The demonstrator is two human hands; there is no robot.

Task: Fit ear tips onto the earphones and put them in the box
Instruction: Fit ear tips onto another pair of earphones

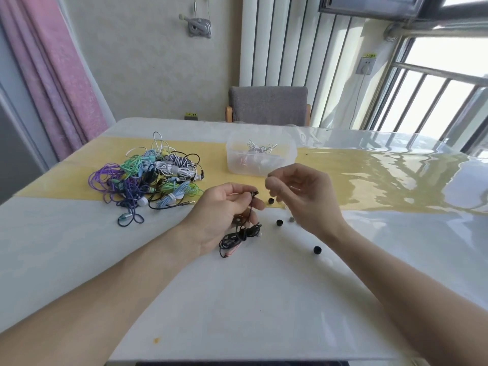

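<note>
The left hand (224,210) is raised just above the table (250,299), fingers curled around the cable of a black earphone (241,235). The thumb and forefinger pinch the cable just below the earbud (255,193), which points up and to the right. The remainder of the cable hangs from the hand as a coiled bundle and rests on the table just below the palm. The right hand (303,196) is held just to the right of the earbud, apart from it, with fingers loosely curled and thumb and forefinger drawn close together; whether a tip is held between them cannot be determined. Three black ear tips (279,222) lie loose on the table below and between the hands, one near the yellow runner (369,186), one below it, and one further right beside the right forearm. The clear plastic box (260,158) stands on the runner behind the right hand and contains white earphones. A pile of tangled coloured earphones (150,178) lies to the left of the box, well apart from the hands. A grey chair (268,105) stands at the far side of the table.
</note>
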